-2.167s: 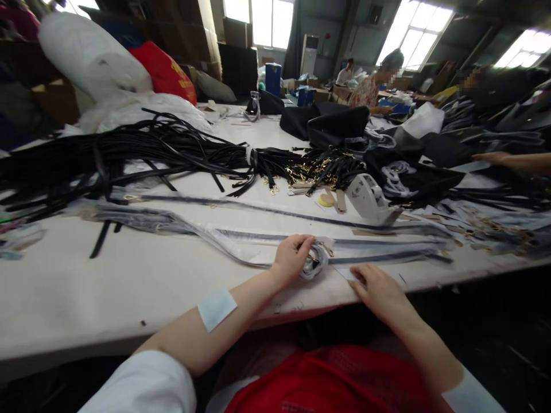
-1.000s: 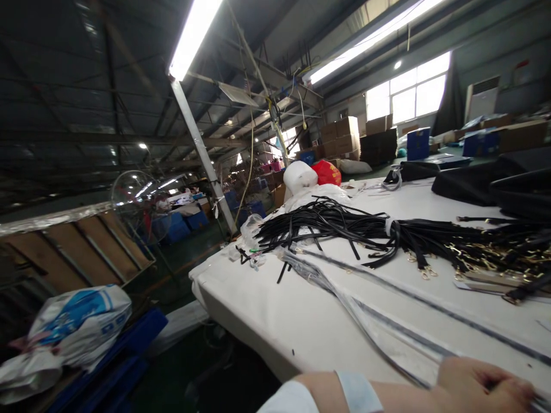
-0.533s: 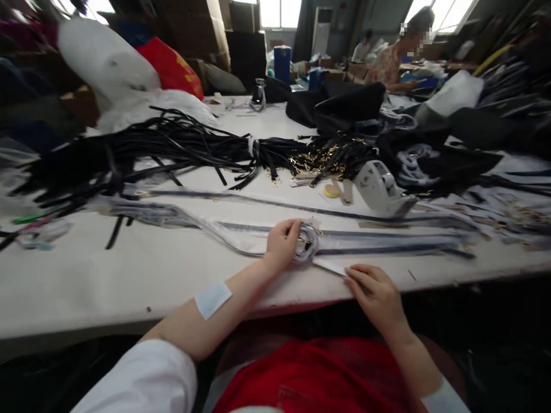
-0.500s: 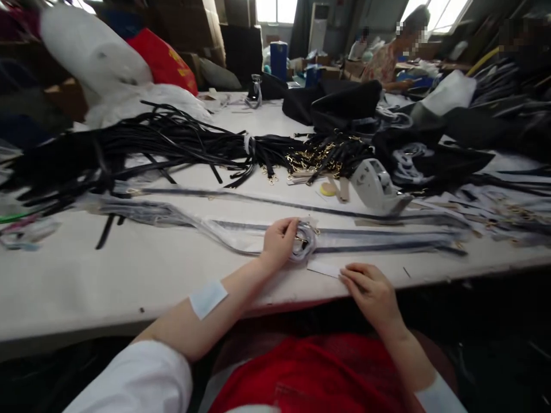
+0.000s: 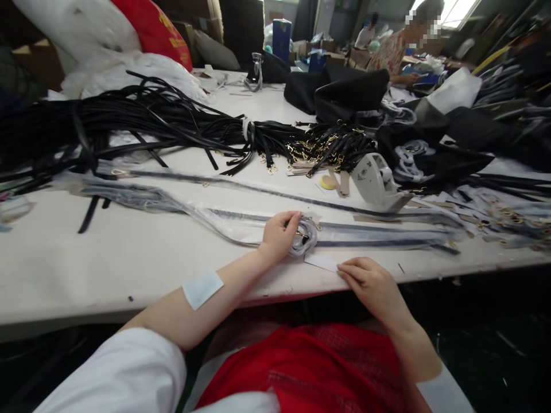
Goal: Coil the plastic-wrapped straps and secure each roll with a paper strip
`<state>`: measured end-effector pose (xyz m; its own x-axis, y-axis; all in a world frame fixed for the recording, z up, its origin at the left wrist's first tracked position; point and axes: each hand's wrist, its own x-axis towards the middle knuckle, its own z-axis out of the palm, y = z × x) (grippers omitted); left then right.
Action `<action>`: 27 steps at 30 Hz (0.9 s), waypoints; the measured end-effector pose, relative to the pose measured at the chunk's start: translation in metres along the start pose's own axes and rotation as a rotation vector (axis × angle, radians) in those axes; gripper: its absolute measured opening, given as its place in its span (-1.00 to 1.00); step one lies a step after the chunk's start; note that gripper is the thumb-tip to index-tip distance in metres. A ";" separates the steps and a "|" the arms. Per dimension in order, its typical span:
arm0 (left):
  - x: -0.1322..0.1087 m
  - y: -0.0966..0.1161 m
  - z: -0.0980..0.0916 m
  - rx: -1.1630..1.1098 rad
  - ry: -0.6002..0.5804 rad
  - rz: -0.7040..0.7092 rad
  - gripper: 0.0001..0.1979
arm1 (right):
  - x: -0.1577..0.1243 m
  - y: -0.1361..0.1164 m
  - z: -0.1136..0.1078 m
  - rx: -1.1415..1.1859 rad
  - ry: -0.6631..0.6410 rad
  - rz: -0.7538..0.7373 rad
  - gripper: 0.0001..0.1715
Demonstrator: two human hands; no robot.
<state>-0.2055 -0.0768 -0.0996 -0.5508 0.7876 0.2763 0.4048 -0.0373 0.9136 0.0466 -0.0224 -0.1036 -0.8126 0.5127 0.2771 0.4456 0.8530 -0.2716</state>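
My left hand is closed on the looped end of a strap in clear plastic wrap, with gold clasps showing at the loop. The wrapped strap runs right along the white table. My right hand rests at the table's front edge, its fingers bent onto a small white paper slip. More wrapped straps stretch away to the left.
A big bundle of black straps with gold clasps lies across the middle. A grey tape dispenser stands right of centre. Black bags and white sacks sit behind. Other people work at the far end.
The camera swung away to the left about a second ago and came back. My hands stay in nearly the same place; the right hand now touches the white slip.
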 end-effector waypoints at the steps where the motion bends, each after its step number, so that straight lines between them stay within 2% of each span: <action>1: 0.000 0.000 0.000 0.003 -0.003 0.001 -0.71 | 0.000 0.000 -0.001 -0.011 -0.013 -0.004 -0.81; 8: -0.001 0.003 0.000 0.019 -0.003 -0.010 -0.71 | 0.000 -0.003 -0.003 -0.075 -0.050 -0.030 -0.78; 15: 0.000 0.001 0.001 0.027 -0.020 -0.028 -0.70 | 0.004 0.004 -0.006 0.013 -0.084 -0.012 -0.76; 19: 0.000 -0.002 0.001 0.026 -0.024 -0.007 -0.71 | 0.004 -0.002 -0.008 -0.014 -0.093 -0.008 -0.75; 23: 0.000 -0.003 0.000 0.030 -0.037 0.016 -0.69 | 0.004 -0.012 0.000 -0.110 -0.032 0.018 -0.76; 27: 0.001 -0.004 -0.001 0.014 -0.065 -0.033 -0.66 | 0.008 -0.008 0.008 -0.108 0.082 0.083 -0.74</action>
<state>-0.2084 -0.0767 -0.1027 -0.5158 0.8263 0.2261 0.3979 -0.0027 0.9174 0.0335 -0.0265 -0.1069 -0.7396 0.5847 0.3333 0.5517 0.8103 -0.1974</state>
